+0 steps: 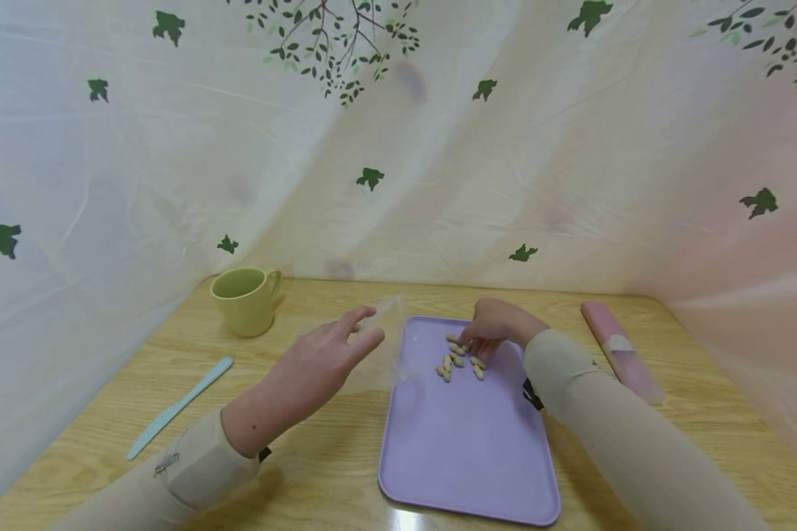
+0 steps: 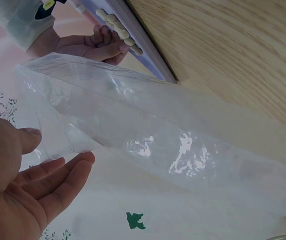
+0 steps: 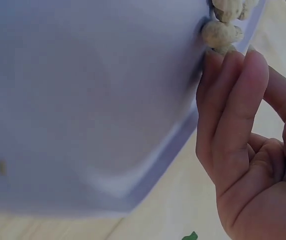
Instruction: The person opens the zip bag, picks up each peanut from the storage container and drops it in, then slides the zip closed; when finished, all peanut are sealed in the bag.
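My right hand [image 1: 498,324] reaches down to the far part of a purple tray [image 1: 465,450], where several peanuts [image 1: 458,361] lie in a loose group. In the right wrist view its fingertips [image 3: 255,65] and thumb close around a peanut [image 3: 224,49], partly hidden behind them, with another peanut [image 3: 220,34] right beside. My left hand [image 1: 322,358] is raised left of the tray, thumb and fingers apart. Against its fingers stands a clear plastic bag [image 1: 387,339]. The left wrist view shows the bag [image 2: 147,125] stretching away from the loosely bent fingers [image 2: 65,192].
A yellow-green mug [image 1: 244,306] stands at the back left of the wooden table [image 1: 319,457]. In front of it lies a light blue knife [image 1: 179,408]. A pink, folded or boxed item [image 1: 618,346] lies right of the tray. A patterned curtain [image 1: 438,184] borders the table.
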### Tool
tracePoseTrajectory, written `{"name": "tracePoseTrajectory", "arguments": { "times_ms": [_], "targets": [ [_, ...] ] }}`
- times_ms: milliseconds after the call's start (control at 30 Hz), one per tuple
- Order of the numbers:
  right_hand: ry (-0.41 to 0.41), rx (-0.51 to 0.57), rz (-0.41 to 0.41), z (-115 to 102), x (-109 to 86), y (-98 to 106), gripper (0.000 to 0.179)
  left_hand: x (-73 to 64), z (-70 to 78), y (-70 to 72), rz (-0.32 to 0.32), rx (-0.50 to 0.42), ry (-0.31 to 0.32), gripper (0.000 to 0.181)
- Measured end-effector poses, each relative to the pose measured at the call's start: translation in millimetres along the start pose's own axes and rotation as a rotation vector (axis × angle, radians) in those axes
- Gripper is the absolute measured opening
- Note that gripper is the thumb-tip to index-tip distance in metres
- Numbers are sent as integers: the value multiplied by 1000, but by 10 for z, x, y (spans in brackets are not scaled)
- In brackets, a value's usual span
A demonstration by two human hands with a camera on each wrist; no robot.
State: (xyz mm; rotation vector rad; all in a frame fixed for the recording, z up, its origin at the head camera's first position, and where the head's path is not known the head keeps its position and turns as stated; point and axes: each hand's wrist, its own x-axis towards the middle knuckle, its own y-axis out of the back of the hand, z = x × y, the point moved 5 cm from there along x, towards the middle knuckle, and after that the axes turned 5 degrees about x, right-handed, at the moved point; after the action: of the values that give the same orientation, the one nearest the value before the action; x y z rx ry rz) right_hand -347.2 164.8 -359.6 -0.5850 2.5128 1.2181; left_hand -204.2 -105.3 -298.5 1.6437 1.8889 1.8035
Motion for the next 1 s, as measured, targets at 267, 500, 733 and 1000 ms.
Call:
{"name": "tracePoseTrajectory", "arguments": {
  "times_ms": [267, 500, 733, 1000],
  "targets": [
    [8, 22, -11, -11, 36, -39, 20, -8, 4, -6, 1, 6, 2, 42],
    [12, 46, -17, -15, 24, -38, 18, -8, -5, -23, 5, 5, 2, 42],
    [95, 73, 2, -85, -78, 34, 20, -5, -15, -40, 13, 5, 2, 43],
    [241, 187, 35, -403, -372, 163, 24, 4, -26, -26, 12, 6, 3, 43]
  ]
}}
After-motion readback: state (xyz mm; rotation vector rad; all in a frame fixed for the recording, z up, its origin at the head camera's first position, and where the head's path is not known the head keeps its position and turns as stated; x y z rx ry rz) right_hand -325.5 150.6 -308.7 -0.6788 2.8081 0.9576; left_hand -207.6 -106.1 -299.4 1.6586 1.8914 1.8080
